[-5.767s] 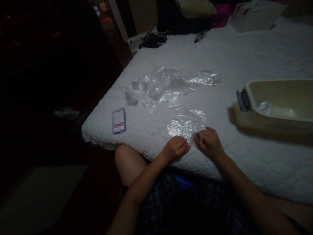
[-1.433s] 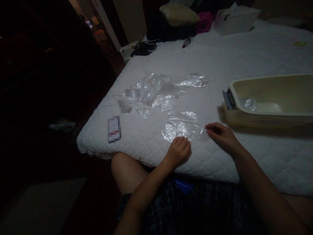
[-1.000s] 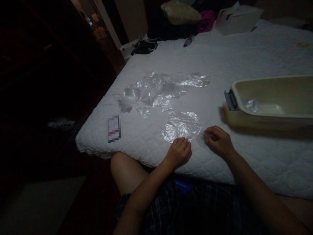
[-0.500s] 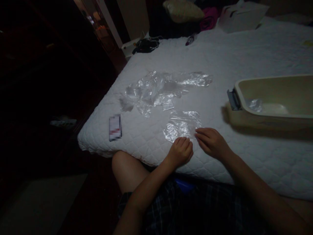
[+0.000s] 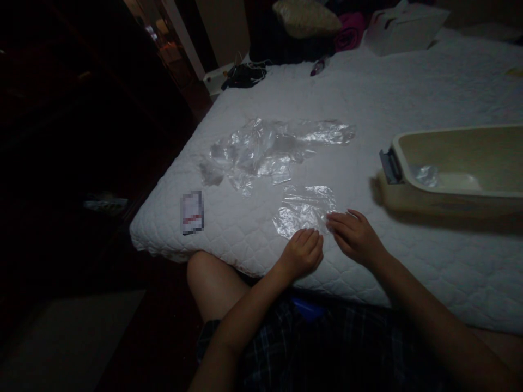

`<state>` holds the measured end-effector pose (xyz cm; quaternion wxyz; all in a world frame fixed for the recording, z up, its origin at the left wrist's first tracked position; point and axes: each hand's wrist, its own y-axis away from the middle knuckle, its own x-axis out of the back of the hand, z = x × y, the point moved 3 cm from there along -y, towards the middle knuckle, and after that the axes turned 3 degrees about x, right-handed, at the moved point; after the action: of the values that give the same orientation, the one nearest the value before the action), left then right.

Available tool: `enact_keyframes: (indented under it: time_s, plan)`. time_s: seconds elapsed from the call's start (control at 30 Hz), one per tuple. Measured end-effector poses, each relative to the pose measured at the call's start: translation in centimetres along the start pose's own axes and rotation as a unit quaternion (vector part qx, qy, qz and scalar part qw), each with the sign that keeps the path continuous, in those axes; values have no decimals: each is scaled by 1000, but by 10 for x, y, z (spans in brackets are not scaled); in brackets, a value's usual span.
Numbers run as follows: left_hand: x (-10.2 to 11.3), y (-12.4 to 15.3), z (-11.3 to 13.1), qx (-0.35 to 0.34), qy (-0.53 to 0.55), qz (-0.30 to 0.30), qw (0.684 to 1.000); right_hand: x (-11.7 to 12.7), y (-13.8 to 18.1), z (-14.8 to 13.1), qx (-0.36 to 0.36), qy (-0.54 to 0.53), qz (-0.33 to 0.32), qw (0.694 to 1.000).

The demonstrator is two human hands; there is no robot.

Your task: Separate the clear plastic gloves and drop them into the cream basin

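A clear plastic bag [image 5: 304, 209] lies flat and wrinkled on the white quilted bed in front of me. Its near edge is under the curled fingers of my left hand [image 5: 304, 251], closed on it. My right hand [image 5: 354, 237] pinches the bag's right edge, one finger raised off the others; the thumb is mostly hidden. Farther away, a heap of crumpled clear plastic bags [image 5: 265, 149] spreads across the bed.
At the right stands a cream plastic bin [image 5: 457, 201] with a grey latch and some clear plastic inside. A blurred-out flat object [image 5: 192, 212] lies near the bed's left edge. A white box [image 5: 404, 30], a pillow [image 5: 306, 19] and dark cables [image 5: 245, 76] sit at the far side.
One finger of my right hand has lifted a little, and that hand has shifted slightly. My left hand and the bag stay nearly where they were.
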<state>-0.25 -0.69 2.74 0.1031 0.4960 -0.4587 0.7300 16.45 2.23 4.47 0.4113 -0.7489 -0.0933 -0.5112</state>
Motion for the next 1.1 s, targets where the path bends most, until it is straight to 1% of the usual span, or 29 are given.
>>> enact_keyframes:
  time_s: [0.23, 0.4, 0.53, 0.83, 1.03, 1.1]
  plan:
    - [0, -1, -1, 7, 25, -6, 1000, -1, 2, 2, 4, 7, 12, 1000]
    - [1, -1, -1, 9, 12, -6, 1000, -1, 1, 0, 27, 24, -21, 999]
    - [1, -2, -1, 16, 21, -19, 999, 0, 1, -2, 40, 30, -23, 998]
    - [7, -4, 1, 1, -13, 26, 1000, 0, 1, -1, 28, 24, -20, 999]
    - [6, -3, -1, 13, 8, 10, 1000, 1, 1, 1, 7, -9, -1, 1000]
    - [7, -2, -1, 10, 21, 22, 999, 1, 2, 2, 2, -20, 13, 1000]
